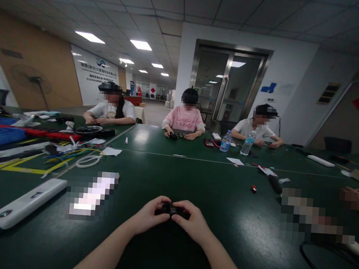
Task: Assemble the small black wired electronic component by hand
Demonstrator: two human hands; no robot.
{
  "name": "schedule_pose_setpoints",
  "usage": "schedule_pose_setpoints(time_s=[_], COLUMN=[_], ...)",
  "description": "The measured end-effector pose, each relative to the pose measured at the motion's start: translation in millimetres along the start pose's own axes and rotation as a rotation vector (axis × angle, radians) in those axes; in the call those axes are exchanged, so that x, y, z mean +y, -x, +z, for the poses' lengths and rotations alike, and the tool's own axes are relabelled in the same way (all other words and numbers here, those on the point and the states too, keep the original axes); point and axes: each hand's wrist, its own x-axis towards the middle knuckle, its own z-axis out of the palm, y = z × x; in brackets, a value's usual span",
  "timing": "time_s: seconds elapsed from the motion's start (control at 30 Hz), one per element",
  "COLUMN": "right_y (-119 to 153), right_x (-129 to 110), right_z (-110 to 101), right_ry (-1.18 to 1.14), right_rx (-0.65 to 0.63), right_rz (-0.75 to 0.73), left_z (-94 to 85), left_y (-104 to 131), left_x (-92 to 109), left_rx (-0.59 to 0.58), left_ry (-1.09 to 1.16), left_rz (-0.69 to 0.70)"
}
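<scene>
A black piece (171,209) is held between two bare hands over the near part of the table (152,173); whether the table is touched by it cannot be told. By the left grip (149,215), closed, the piece's left end is pinched, with thumb on the near side and fingers on the far side. By the right grip (192,220), the right end is pinched in the same way. The finer shape of the piece is largely hidden by the fingers.

To the left of the black piece, a phone-shaped bright thing (95,194) is seen, blurred by pixels, and farther left a white bar (25,203) is placed. Beyond these, left of the piece, a coiled white cable (88,161) and a paper (112,151) are laid. To the right of and beyond the piece, a small red thing (253,189) is set; farther beyond, two bottles (226,141) are stood upright. Straight beyond the piece, a person in pink (185,118) is seated, flanked by two people in white (125,111).
</scene>
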Motion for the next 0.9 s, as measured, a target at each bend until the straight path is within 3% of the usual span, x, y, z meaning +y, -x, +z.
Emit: schedule_pose_setpoints(time_s=[0.27,0.57,0.9], right_y=[2.8,4.4,0.7], right_x=[-8.4,-10.9,-5.2], right_z=[-2.3,-1.4,-3.1], right_ry=[0.009,-0.011,-0.032], right_rx=[-0.015,-0.022,0.050], right_rz=[0.008,0.011,-0.013], left_z=[0.9,-3.4,-3.1], left_y=[1.1,-0.5,-0.3], left_x=[5.2,-5.9,-5.9], left_rx=[0.012,0.001,0.013], left_ry=[0.006,0.003,-0.018], left_rz=[-0.038,-0.014,0.002])
